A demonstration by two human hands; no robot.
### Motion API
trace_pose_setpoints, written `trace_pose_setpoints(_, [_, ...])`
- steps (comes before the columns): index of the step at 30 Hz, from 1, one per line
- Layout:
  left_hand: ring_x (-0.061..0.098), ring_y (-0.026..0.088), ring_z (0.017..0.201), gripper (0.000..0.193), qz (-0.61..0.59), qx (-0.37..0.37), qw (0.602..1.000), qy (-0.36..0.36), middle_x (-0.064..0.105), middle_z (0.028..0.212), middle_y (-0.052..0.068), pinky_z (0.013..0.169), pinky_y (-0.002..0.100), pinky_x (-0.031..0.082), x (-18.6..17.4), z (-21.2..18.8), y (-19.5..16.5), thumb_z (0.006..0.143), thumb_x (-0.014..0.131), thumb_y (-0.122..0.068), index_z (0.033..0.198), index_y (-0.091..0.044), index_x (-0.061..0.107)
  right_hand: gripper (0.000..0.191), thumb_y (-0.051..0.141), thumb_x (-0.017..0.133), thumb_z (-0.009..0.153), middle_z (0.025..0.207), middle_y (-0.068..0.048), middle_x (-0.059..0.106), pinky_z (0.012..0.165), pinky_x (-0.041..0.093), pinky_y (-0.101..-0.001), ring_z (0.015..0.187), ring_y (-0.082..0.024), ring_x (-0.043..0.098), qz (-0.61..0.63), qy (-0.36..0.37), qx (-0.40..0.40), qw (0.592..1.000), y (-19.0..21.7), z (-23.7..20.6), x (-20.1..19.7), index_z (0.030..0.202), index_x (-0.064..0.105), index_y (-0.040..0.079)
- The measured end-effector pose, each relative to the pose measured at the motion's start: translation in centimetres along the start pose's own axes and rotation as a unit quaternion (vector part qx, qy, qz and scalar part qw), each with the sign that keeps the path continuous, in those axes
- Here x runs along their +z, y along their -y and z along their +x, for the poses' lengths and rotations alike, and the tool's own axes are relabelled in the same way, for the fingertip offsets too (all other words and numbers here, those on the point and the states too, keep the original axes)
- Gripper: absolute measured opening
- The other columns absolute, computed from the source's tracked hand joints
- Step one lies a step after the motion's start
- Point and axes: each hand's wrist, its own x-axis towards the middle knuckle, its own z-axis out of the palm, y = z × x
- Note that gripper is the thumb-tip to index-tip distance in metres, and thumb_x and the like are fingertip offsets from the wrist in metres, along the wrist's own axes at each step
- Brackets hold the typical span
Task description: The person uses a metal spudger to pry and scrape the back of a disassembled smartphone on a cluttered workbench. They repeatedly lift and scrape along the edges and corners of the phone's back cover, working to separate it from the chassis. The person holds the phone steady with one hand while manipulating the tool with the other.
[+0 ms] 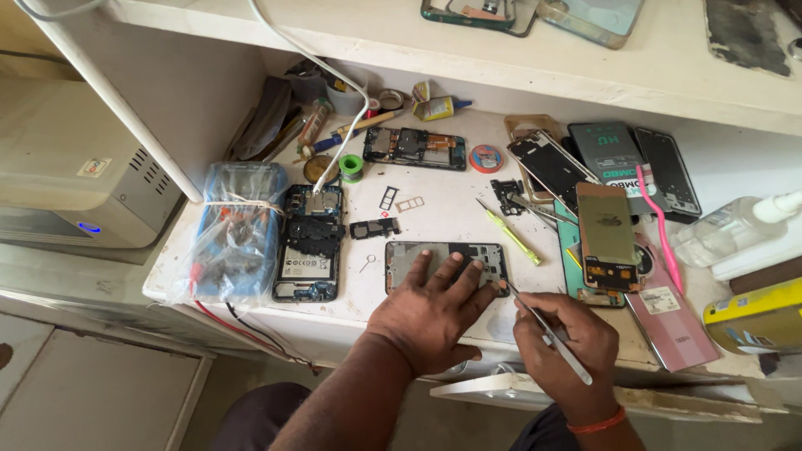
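My left hand [430, 313] lies flat on an opened phone frame [408, 260] near the front edge of the white worktop, fingers spread over it. My right hand [561, 342] grips metal tweezers [547, 332], whose tip touches the right end of that frame. A second opened phone with a black battery [309, 242] lies to the left. A loose black cover piece [374, 227] and card trays [399, 200] rest just behind the frame.
A multimeter in a plastic bag [234, 234] sits at the left edge. A yellow-green screwdriver [510, 232], phone screens and backs [608, 238], another open phone [415, 148], a solder spool [352, 166] and bottles [735, 230] crowd the back and right.
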Motion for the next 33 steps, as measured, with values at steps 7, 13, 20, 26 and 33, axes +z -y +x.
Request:
trace_pose_setpoints(7, [0.041, 0.043, 0.14, 0.091, -0.005, 0.007, 1.0, -0.015, 0.046, 0.151, 0.019, 0.113, 0.066, 0.027, -0.1, 0.1, 0.0, 0.076, 0.076, -0.05, 0.152, -0.015, 0.043, 0.017, 0.001, 0.078, 0.081, 0.085, -0.008, 0.076, 0.063, 0.055, -0.0241, 0.067, -0.008, 0.067, -0.012, -0.044, -0.007, 0.999, 0.0, -0.8, 0.5, 0.098, 0.074, 0.001])
trace_pose_setpoints(13, [0.042, 0.041, 0.141, 0.089, -0.005, 0.006, 1.0, -0.022, 0.046, 0.152, 0.018, 0.112, 0.066, 0.029, -0.2, 0.1, 0.0, 0.074, 0.077, -0.049, 0.149, -0.013, 0.046, 0.02, -0.001, 0.078, 0.077, 0.092, -0.012, 0.072, 0.067, 0.057, -0.0268, 0.071, -0.014, 0.07, -0.058, -0.048, -0.101, 0.992, 0.3, -0.9, 0.3, 0.096, 0.073, 0.001])
trace_pose_setpoints(20, [0.044, 0.041, 0.14, 0.09, -0.008, 0.011, 0.999, -0.041, 0.048, 0.151, 0.019, 0.111, 0.067, 0.03, 0.0, 0.0, 0.0, 0.072, 0.079, -0.049, 0.147, -0.011, 0.049, 0.016, 0.0, 0.078, 0.077, 0.092, -0.011, 0.072, 0.071, 0.058, -0.0328, 0.08, -0.024, 0.071, -0.106, -0.042, -0.143, 0.983, 0.8, -0.8, 0.3, 0.092, 0.072, 0.001])
trace_pose_setpoints(26, [0.045, 0.041, 0.14, 0.089, -0.013, 0.011, 0.999, -0.038, 0.048, 0.15, 0.018, 0.111, 0.068, 0.03, 0.0, 0.0, 0.0, 0.072, 0.079, -0.05, 0.148, -0.012, 0.049, 0.012, -0.003, 0.076, 0.078, 0.089, -0.012, 0.07, 0.072, 0.056, -0.0375, 0.079, -0.029, 0.069, -0.137, -0.022, -0.18, 0.974, 1.6, -0.2, 0.3, 0.089, 0.071, -0.001])
trace_pose_setpoints(33, [0.043, 0.042, 0.14, 0.091, -0.016, 0.009, 1.0, -0.024, 0.047, 0.151, 0.018, 0.112, 0.067, 0.03, -0.1, 0.0, 0.0, 0.071, 0.08, -0.051, 0.147, -0.012, 0.049, 0.014, -0.001, 0.076, 0.078, 0.09, -0.014, 0.069, 0.072, 0.055, -0.0388, 0.08, -0.031, 0.067, -0.139, 0.014, -0.212, 0.967, 2.1, -0.2, -0.5, 0.091, 0.071, -0.002])
